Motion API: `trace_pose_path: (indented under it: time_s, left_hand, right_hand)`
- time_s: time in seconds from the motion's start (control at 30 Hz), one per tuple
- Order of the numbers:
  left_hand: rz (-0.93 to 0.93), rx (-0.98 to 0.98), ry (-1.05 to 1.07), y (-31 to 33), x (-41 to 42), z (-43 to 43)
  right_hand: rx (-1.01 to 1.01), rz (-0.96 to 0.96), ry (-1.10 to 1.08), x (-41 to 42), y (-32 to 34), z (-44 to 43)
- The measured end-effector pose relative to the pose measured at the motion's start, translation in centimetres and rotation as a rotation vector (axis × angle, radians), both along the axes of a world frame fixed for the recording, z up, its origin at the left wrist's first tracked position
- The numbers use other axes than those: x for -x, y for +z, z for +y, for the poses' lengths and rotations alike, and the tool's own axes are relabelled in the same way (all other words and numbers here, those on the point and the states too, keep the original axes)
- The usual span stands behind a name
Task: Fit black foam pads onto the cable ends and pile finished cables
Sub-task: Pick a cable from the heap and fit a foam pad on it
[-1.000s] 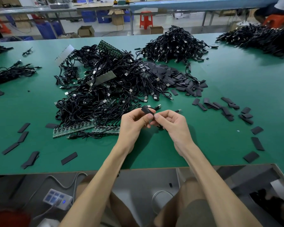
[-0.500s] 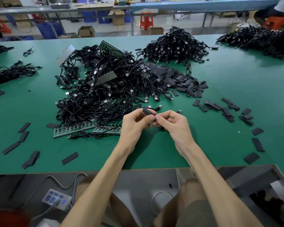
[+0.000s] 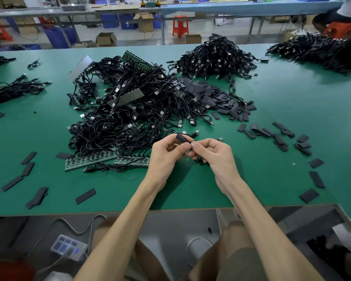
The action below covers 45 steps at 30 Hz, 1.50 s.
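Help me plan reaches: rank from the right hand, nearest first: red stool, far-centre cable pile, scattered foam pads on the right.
From the right hand:
1. scattered foam pads, just to its right.
2. far-centre cable pile, straight ahead.
3. red stool, farther back still.
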<state>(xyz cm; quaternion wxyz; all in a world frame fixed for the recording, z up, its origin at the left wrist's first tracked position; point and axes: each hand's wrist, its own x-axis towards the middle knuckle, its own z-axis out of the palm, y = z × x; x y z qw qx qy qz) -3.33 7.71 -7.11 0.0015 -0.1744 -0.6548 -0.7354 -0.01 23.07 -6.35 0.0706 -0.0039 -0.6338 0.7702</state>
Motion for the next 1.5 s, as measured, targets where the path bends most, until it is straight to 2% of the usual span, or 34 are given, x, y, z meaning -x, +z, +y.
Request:
trace_pose_path:
  time_s: [0.8, 1.07, 1.5]
  left_hand:
    - [-0.02, 0.03, -0.009, -0.1, 0.05, -0.19]
    - [-0.051, -0.062, 0.024, 0.19, 0.04, -0.36]
    - [-0.058, -0.048, 0.033, 0.15, -0.16, -0.29]
  right_hand:
    - [-0.01, 0.0, -0.04, 0.3, -0.74, 0.14]
    - [0.006, 0.001, -0.018, 0.16, -0.43, 0.11]
    - [0.011, 0.012, -0.003, 0.18, -0.48, 0.09]
